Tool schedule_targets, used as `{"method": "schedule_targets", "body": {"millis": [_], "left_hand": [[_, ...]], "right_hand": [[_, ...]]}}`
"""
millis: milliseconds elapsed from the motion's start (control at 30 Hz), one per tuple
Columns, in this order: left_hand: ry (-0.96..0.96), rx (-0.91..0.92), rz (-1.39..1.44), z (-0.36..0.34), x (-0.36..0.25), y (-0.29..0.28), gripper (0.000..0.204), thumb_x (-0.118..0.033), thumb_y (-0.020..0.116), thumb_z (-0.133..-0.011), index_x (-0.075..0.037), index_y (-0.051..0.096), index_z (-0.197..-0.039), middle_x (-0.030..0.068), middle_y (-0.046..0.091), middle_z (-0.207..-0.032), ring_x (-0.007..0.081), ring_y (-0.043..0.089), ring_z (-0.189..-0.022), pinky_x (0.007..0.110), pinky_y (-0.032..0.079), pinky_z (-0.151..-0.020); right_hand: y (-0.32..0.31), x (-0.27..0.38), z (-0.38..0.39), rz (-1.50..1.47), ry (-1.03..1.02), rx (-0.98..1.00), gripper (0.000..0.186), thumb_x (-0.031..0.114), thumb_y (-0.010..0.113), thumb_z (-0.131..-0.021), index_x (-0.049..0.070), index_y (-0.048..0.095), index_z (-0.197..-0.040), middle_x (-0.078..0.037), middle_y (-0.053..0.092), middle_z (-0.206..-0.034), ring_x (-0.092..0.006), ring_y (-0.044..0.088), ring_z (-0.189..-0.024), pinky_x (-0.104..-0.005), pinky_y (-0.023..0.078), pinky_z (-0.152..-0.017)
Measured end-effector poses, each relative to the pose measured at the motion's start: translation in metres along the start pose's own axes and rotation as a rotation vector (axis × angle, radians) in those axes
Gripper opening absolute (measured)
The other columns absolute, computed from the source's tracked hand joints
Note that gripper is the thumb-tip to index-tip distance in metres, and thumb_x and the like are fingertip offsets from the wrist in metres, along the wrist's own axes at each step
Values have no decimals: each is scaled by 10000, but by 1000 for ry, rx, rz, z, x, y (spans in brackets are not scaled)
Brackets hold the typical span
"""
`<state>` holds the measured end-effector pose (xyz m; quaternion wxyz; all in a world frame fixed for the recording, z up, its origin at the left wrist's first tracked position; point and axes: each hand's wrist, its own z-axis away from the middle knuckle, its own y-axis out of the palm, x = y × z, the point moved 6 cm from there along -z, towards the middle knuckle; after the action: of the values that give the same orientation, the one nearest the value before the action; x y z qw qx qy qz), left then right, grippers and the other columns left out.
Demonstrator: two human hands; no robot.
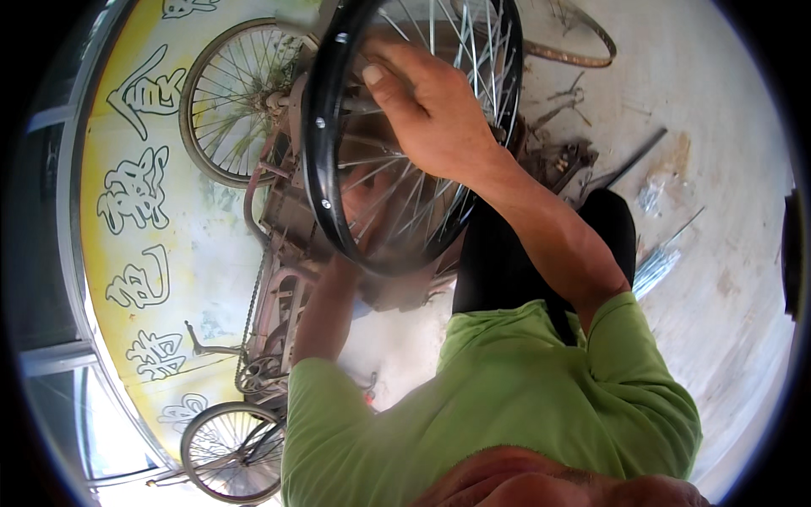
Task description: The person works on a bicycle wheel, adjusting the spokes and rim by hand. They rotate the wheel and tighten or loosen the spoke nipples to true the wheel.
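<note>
A black bicycle wheel [322,127] with silver spokes fills the upper middle. My right hand [431,110] lies across its spokes, fingers curled and thumb bent; what they hold is hidden. My left hand [365,203] is behind the spokes in the wheel's lower left part, partly hidden and blurred, so its grip cannot be made out. Behind the wheel is a rusty cycle frame [262,245] with a spoked rear wheel [193,127], a chain, a pedal crank and another wheel [192,456] at the lower left.
A painted yellow-white board [127,245] lines the left side. On the pale floor [718,253] at right lie a rusty rim [591,60], a dark bar [638,156], small metal parts [574,160] and a bundle of thin rods [655,270]. My knee [604,220] is beside the wheel.
</note>
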<state>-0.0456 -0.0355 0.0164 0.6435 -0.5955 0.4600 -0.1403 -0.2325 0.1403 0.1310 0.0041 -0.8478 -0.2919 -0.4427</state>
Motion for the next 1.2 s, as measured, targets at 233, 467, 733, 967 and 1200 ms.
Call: {"method": "schedule_targets", "body": {"millis": [233, 467, 733, 967, 1200], "left_hand": [[39, -82, 120, 10, 47, 15, 337, -367, 707, -885, -62, 735, -1024, 176, 740, -886, 331, 721, -812, 441, 541, -729], [78, -206, 343, -3, 117, 69, 233, -309, 750, -797, -106, 730, -909, 140, 726, -787, 365, 707, -724, 469, 536, -649], [35, -105, 177, 11, 11, -8, 242, -343, 764, -793, -182, 755, -974, 119, 745, -849, 360, 718, -792, 476, 556, -703], [-20, -13, 109, 9, 16, -8, 223, -356, 753, -794, -184, 753, -935, 106, 747, -854, 366, 712, -800, 475, 547, -707], [36, -25, 144, 8, 7, -14, 244, -344, 747, -807, -197, 757, -1002, 89, 757, -882, 361, 716, -802, 458, 552, -700]], "right_hand": [[24, -12, -12, -299, 300, 207, 231, 106, 548, -1056, -10, 654, -1225, -74, 739, -986, -111, 672, -882, -275, 523, -803], [28, -18, 7, -283, 288, -22, 133, 41, 670, -999, -31, 693, -1108, -33, 719, -930, -87, 640, -852, -245, 505, -756], [26, -27, -2, -318, 267, 184, 214, 56, 566, -1068, -27, 679, -1230, -43, 742, -1047, -88, 665, -934, -246, 523, -864], [22, -29, -4, -163, 235, -28, 168, 91, 636, -1041, -18, 714, -1142, -9, 727, -965, -59, 622, -831, -215, 483, -773], [12, -47, -21, -345, 302, 71, 134, 65, 648, -1026, -21, 720, -1100, -14, 726, -943, -74, 624, -805, -214, 474, -731]]}}
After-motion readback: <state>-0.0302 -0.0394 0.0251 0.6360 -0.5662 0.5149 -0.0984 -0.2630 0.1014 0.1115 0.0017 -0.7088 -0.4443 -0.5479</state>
